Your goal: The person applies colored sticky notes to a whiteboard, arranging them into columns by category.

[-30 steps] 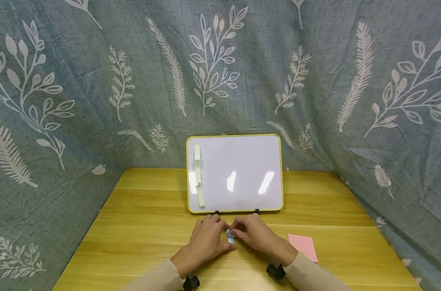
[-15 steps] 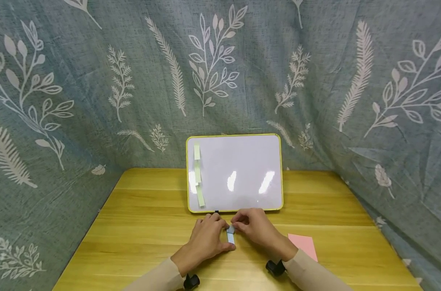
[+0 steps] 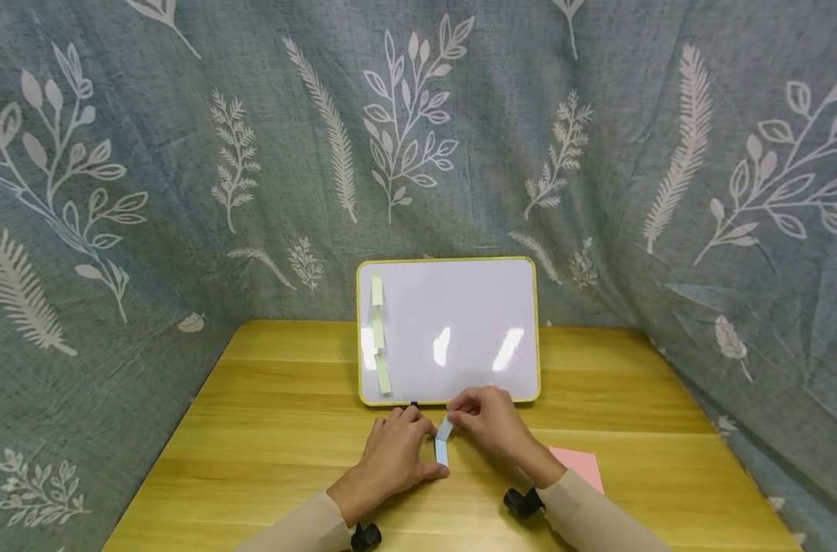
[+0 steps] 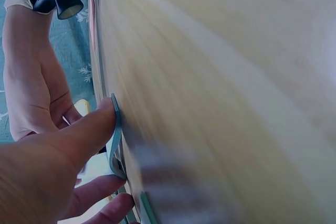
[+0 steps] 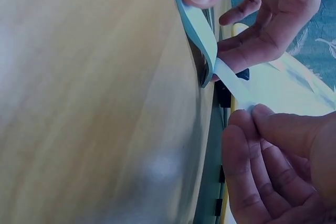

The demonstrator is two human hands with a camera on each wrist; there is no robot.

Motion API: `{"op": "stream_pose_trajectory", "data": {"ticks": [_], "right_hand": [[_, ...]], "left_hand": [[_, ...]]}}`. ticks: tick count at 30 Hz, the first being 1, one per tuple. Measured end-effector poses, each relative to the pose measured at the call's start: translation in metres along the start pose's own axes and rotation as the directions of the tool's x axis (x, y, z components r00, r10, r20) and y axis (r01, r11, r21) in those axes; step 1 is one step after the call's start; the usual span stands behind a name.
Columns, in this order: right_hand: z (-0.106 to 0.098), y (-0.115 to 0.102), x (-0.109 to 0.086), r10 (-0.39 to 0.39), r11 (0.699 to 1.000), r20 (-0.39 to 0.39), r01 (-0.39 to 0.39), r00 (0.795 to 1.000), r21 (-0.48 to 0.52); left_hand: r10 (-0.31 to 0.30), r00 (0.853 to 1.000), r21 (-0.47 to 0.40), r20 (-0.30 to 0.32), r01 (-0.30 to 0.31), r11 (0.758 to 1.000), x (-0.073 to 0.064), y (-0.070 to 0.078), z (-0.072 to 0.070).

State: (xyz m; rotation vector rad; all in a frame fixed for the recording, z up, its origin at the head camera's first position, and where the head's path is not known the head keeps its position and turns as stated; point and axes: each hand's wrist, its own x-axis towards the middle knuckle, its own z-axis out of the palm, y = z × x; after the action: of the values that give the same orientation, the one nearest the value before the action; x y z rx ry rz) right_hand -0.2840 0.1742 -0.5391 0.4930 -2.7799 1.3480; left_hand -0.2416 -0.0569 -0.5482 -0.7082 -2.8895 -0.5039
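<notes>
A small pad of narrow light-blue sticky notes (image 3: 441, 454) rests at the table's middle, in front of the whiteboard. My left hand (image 3: 394, 447) holds it, thumb at the near end and index finger at the far end; in the right wrist view the pad (image 5: 200, 29) looks bowed between them. My right hand (image 3: 490, 420) pinches the free end of the top sticky note (image 3: 445, 428) between thumb and fingers. That note (image 5: 229, 79) is lifted at an angle from the pad, and its other end still joins the pad beside my left fingertip.
A yellow-framed whiteboard (image 3: 453, 330) stands upright just beyond my hands. Several pale green strips (image 3: 379, 333) form a column on its left side. A pink square of paper (image 3: 579, 466) lies partly behind my right forearm. Patterned curtain (image 3: 308, 153) surrounds the wooden table (image 3: 267, 429).
My right hand has moved up and slightly right, drawing the top blue note away from the pad, so more of it shows. My left hand has stayed on the pad.
</notes>
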Motion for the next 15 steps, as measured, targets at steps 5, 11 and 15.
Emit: {"op": "stream_pose_trajectory", "data": {"ticks": [5, 11, 15], "right_hand": [[-0.004, -0.002, 0.005, 0.041, 0.999, -0.047, -0.042, 0.998, -0.027], [-0.013, -0.006, 0.010, 0.049, 0.997, -0.105, -0.055, 0.993, -0.056], [-0.021, -0.007, 0.012, 0.013, 0.999, -0.134, -0.018, 0.991, -0.038]], "left_hand": [[0.001, 1.000, -0.012, -0.005, -0.001, 1.000, 0.001, 0.002, 0.000], [0.004, 1.000, -0.030, -0.014, -0.005, 1.000, 0.001, 0.003, -0.001], [0.002, 1.000, -0.027, -0.016, -0.002, 1.000, 0.000, 0.003, -0.001]]}}
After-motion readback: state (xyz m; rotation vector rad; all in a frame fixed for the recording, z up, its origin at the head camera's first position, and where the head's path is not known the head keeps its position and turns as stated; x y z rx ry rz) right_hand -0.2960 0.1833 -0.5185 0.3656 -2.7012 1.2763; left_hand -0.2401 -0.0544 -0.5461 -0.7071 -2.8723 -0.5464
